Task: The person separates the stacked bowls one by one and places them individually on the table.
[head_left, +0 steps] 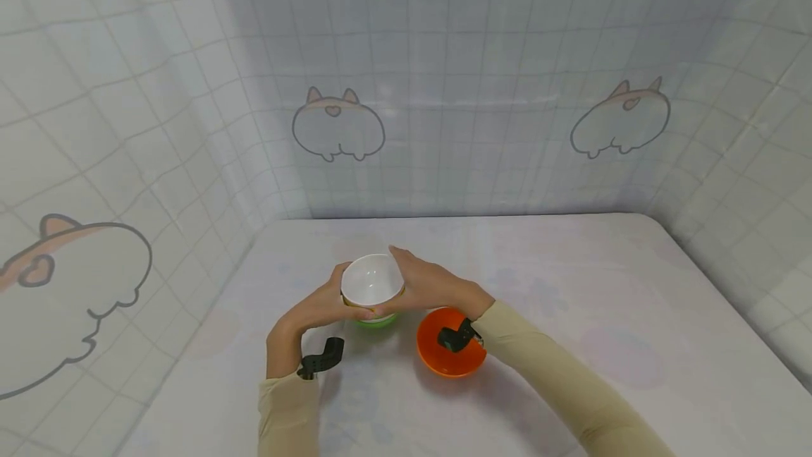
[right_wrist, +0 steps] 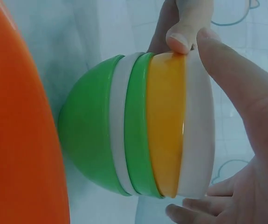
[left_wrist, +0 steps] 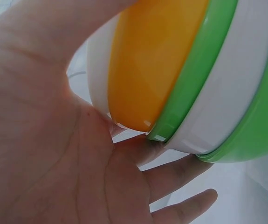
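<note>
Where the two hands meet: bowl stack (right_wrist: 138, 126), just left of centre, lower half of the frame; base upward, green, white, green, yellow, then a white bowl (head_left: 372, 279).
Left hand (head_left: 320, 302): thumb and fingers round the stack's left side, gripping it.
Right hand (head_left: 434, 285): gripping opposite, at the white rim.
Orange bowl (head_left: 447, 362): near the stack, lower centre, partly behind the right sleeve (head_left: 558, 372).
</note>
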### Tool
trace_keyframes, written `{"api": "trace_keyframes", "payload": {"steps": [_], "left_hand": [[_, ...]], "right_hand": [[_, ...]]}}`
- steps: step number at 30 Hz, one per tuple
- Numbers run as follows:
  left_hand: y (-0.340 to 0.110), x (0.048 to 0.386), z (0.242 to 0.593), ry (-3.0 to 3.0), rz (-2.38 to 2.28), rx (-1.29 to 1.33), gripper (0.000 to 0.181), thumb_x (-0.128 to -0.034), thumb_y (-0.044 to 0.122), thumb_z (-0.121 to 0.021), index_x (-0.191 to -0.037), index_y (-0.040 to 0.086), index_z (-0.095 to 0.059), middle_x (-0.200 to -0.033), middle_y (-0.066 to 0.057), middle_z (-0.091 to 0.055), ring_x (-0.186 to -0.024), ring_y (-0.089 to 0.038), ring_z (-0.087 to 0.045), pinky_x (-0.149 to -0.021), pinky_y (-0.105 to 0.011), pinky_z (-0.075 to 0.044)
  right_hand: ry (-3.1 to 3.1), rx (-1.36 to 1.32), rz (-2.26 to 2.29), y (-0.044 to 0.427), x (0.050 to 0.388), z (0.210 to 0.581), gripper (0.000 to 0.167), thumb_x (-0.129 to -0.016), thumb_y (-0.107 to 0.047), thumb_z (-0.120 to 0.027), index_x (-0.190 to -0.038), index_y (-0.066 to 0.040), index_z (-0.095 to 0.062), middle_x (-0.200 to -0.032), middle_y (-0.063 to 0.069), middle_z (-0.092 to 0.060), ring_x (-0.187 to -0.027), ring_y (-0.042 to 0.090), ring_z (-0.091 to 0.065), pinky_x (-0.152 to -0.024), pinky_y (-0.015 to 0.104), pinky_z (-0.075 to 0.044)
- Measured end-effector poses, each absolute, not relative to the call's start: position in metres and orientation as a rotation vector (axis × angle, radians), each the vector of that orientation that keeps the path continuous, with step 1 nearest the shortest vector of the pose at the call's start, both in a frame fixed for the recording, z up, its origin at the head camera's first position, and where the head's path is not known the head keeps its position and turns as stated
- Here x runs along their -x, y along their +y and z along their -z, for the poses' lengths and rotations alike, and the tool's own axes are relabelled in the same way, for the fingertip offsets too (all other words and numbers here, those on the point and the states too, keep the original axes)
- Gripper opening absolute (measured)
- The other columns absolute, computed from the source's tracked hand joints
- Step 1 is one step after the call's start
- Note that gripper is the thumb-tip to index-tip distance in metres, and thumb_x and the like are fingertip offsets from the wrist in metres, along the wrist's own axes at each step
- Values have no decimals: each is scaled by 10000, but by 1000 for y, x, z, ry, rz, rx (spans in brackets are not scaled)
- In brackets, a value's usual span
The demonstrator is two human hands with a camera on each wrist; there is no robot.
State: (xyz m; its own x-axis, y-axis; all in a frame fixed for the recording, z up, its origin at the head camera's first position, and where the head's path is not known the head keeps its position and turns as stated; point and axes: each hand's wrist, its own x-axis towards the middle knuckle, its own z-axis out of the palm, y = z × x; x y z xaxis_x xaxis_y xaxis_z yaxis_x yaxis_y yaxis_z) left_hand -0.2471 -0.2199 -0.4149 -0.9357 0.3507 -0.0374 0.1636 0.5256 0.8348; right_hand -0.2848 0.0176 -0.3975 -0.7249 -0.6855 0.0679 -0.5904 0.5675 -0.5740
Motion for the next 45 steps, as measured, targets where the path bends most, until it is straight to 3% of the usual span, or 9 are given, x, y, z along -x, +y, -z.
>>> {"api": "trace_keyframes", "payload": {"steps": [13,21,40,45], "left_hand": [[-219,248,415,2564,-1356,-392,1027,-720,368,-846,-1462,107,-186,-1378,-138,-386,-1189,-287,-463,-931,-449,-420],[-219,247,414,2574,-1347,-386,1025,-719,369,-847,-1456,100,-189,-1378,-141,-383,-1193,-289,-459,-933,-450,-417],[-222,246,416,2547,-1354,-375,1041,-722,351,-844,-1472,106,-164,-1396,-147,-374,-1219,-300,-441,-938,-482,-417],[-221,246,413,2560,-1338,-363,1057,-714,360,-850,-1472,105,-160,-1400,-155,-376,-1226,-312,-437,-946,-485,-412]], "right_hand": [[2715,1072,652,9,290,395,1192,-705,-727,-676,-1520,-17,-173,-1397,100,-456,-1105,197,-539,-825,343,-508],[2631,1082,830,9,291,396,982,-691,-667,-738,-1377,-58,-386,-1181,5,-547,-997,126,-542,-754,279,-494],[2616,1141,935,9,293,401,942,-690,-616,-774,-1344,-43,-412,-1184,34,-553,-1024,175,-564,-769,279,-492],[2594,1115,991,9,294,402,998,-671,-591,-804,-1388,-47,-373,-1232,41,-532,-1059,187,-554,-803,287,-492]]}}
